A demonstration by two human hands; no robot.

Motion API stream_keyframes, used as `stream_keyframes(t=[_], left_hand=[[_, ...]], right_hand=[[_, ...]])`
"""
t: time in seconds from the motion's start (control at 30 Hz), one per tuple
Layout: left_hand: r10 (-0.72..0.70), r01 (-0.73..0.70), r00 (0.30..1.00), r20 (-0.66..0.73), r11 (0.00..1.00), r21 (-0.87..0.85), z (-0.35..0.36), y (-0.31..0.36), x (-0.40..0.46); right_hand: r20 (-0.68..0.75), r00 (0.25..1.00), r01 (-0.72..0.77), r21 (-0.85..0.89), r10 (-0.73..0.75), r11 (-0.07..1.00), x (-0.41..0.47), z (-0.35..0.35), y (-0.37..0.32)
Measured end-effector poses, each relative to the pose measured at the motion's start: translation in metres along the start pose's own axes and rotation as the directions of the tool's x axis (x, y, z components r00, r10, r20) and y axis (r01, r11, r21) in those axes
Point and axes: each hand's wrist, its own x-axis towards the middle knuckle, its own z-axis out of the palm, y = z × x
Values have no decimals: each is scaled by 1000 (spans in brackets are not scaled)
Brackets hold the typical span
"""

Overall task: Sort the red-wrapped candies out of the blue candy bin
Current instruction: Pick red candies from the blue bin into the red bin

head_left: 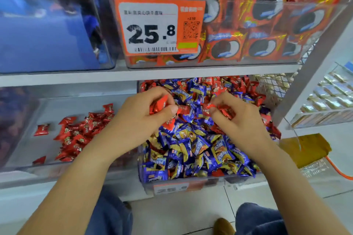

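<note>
Over the clear bin (145,179) of mixed candies on a shop's lower shelf, a person's two hands worked side by side. The left hand (141,118) had its grip curled around several red-wrapped candies (159,104), thumb pressed against them near the forefinger. The right hand (236,118) pinched more red wrappers (223,109) between curled fingers, just above the heap. Both hands hovered over the middle of the bin, near each other but apart.

Below them lay a dense pile of blue-and-gold candies (193,149), filling the front of the bin, with red pieces (238,84) still scattered through it, thickest along the back and right edge. An orange price label (172,189) on the bin's front was blurred.

To the left, a neighbouring clear bin (28,166) held a loose cluster of red candies (80,133), with single pieces lying apart at its left.

On the upper shelf (76,78), a clear bin held red packets of sandwich cookies (263,44) behind an orange price tag (158,26) reading 25.8. Blue packaging (44,30) filled the bin beside it. A white upright (313,74) framed the right side, with pale wrapped sweets (332,93) on the rack beyond. The person's blue-trousered knees (257,219) and a brown shoe (223,226) showed above the tiled floor (181,213).
</note>
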Motion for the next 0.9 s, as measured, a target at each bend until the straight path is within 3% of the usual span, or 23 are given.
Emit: stream_keyframes(t=[0.13,0.23,0.43,0.57,0.6,0.7,0.77,0.9], left_hand=[[-209,192,955,-210,976,-98,-46,-39,-23],[-323,307,904,-278,946,-102,-79,-74,-29],[-486,480,845,-225,873,-82,-109,-117,-46],[-608,555,784,-122,776,-299,-122,-129,-53],[-623,574,771,-133,770,-278,-126,-130,-54],[-597,645,725,-342,763,35,-132,-136,-55],[-527,642,732,-432,746,177,-129,-133,-56],[-394,501,812,-431,848,169,-113,-113,-55]], right_hand=[[87,995,30,170,-45,985,-6,36,-41],[130,983,108,138,-126,985,8,72,-79],[299,944,197,-182,-136,963,54,147,-122],[445,885,236,-176,-137,956,61,165,-124],[438,889,221,-147,-137,964,60,162,-123],[368,912,230,-98,-180,968,54,143,-113],[303,925,274,-107,-231,956,45,122,-102],[143,973,197,-82,-184,977,20,74,-74]])
